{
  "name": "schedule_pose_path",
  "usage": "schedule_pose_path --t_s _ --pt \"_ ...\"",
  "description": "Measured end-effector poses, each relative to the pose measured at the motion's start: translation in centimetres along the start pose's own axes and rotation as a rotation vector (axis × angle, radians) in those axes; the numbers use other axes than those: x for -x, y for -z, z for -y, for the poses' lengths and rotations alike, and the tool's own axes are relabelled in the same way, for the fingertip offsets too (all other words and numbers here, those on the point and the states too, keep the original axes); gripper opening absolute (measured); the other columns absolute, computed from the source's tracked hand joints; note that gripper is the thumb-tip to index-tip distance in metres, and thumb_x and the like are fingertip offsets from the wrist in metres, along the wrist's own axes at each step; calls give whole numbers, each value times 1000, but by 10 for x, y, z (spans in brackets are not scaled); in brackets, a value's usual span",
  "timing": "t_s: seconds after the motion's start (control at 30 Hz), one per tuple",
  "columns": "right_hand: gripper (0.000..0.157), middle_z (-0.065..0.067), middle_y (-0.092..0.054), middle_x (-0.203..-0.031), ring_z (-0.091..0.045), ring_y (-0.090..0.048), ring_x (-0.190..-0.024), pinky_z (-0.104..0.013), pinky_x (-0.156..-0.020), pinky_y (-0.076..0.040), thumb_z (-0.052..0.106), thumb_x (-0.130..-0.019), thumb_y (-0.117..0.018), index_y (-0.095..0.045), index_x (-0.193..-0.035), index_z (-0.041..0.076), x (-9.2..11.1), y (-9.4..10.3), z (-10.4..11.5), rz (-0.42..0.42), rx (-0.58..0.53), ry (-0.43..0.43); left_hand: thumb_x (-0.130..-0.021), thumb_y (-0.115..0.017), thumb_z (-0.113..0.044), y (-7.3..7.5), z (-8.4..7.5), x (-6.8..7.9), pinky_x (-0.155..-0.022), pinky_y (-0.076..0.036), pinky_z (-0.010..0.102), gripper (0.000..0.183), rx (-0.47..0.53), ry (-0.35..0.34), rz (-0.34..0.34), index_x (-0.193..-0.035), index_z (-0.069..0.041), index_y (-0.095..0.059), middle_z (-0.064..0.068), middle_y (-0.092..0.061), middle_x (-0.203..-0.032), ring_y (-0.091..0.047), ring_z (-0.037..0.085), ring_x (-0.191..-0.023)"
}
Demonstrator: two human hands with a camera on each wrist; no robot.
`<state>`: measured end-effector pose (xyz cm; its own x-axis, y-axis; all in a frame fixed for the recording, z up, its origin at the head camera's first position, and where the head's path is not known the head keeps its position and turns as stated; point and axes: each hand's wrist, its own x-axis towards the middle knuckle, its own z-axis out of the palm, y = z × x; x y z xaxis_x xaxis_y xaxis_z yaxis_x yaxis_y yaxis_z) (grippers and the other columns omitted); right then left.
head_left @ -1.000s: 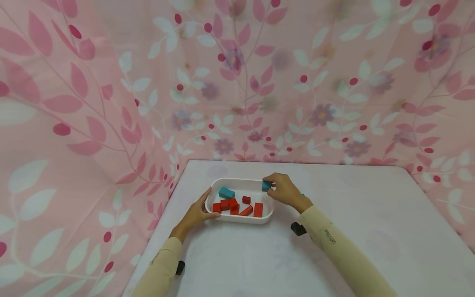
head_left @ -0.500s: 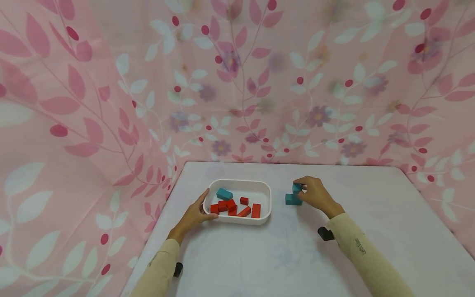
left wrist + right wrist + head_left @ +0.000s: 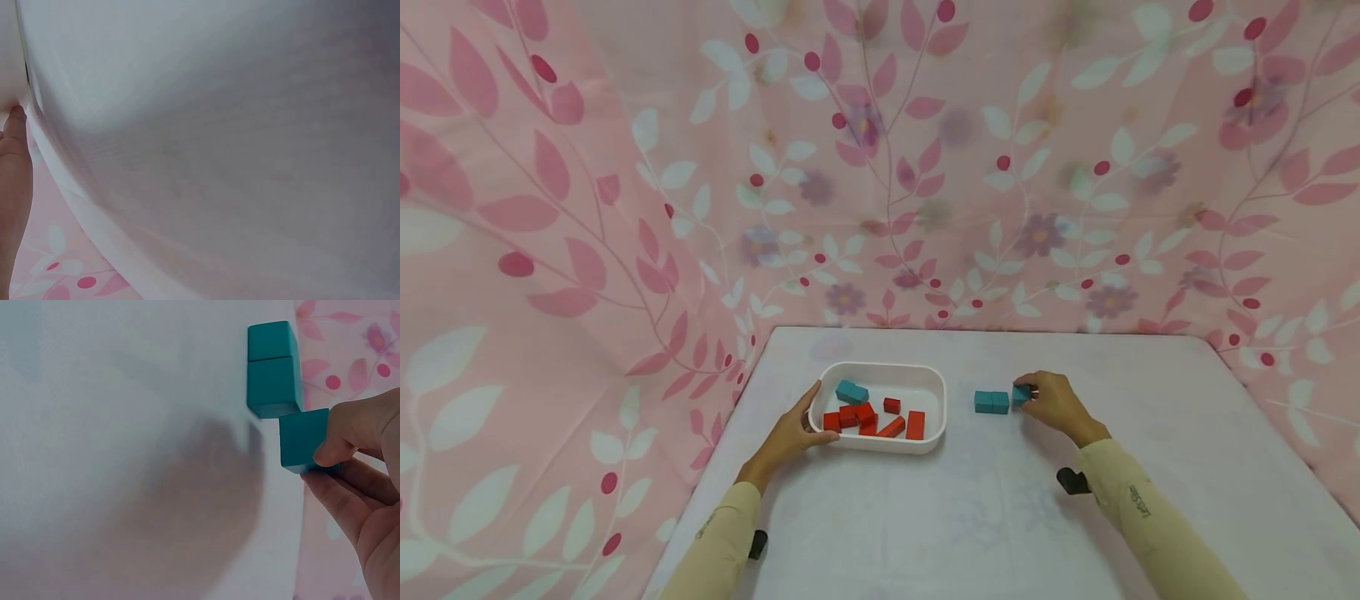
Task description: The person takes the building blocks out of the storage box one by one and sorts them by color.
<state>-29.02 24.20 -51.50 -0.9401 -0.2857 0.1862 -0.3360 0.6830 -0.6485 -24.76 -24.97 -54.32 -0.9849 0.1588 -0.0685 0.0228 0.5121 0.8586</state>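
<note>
A white tray (image 3: 934, 384) sits on the white table (image 3: 970, 517) and holds several red blocks (image 3: 915, 425) and one teal block (image 3: 852, 391). My left hand (image 3: 793, 432) grips the tray's left rim, thumb over the edge; the left wrist view shows only the tray's white wall (image 3: 219, 144) and a fingertip. Right of the tray, two teal blocks (image 3: 991, 402) lie side by side on the table. My right hand (image 3: 1051, 400) pinches a third teal block (image 3: 1021, 395) just right of them; in the right wrist view this block (image 3: 303, 439) sits at the corner of the pair (image 3: 272, 369).
A pink floral curtain (image 3: 880, 167) hangs around the table on the back and both sides. The table's near half and right side are bare white surface. Cream sleeves cover both forearms.
My right hand carried a teal block from the tray's right end across to the table and set it down beside the two teal blocks. The left hand stayed on the tray.
</note>
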Motion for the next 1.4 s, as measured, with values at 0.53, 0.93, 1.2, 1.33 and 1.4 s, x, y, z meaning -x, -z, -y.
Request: schedule_pose_path --t_s 0.53,0.93,1.2,1.33,1.4 --pt "40 -24 -64 -116 -37 -63 -102 -54 -89 -52 -7 -76 -66 -66 -116 -6 -4 -13 -12 62 -39 -99 -73 -86 -40 1 3 0 -104 -42 46 106 -9 10 -10 -155 -38 -20 0 -28 -158 -37 32 -139" --pt "42 -24 -62 -119 -39 -61 -106 -53 -89 -52 -4 -78 -68 -64 -119 -6 -7 -21 -10 90 -42 -121 -72 -86 -40 3 8 -1 -104 -42 47 105 13 9 -11 -155 -40 -20 0 -28 -158 -37 32 -139" --pt "51 -25 -62 -122 -39 -61 -107 -54 -90 -52 -8 -76 -69 -60 -126 -7 -7 -18 -8 87 -13 -82 -72 -86 -41 0 6 -2 -102 -44 45 105 12 -4 -12 -155 -40 -20 0 -28 -158 -38 32 -138" --pt "56 -26 -61 -123 -41 -59 -111 -55 -90 -51 -9 -73 -66 -58 -128 -7 -11 -12 3 78 19 -28 -72 -86 -41 -1 4 -2 -101 -45 45 105 20 6 -8 -154 -42 -20 0 -28 -158 -37 31 -139" --pt "56 -25 -61 -124 -41 -58 -112 -56 -90 -50 -9 -73 -66 -59 -129 -5 -17 -11 16 75 32 -4 -73 -86 -40 -1 4 -1 -101 -45 45 104 17 9 -13 -154 -42 -20 -1 -29 -158 -37 31 -138"
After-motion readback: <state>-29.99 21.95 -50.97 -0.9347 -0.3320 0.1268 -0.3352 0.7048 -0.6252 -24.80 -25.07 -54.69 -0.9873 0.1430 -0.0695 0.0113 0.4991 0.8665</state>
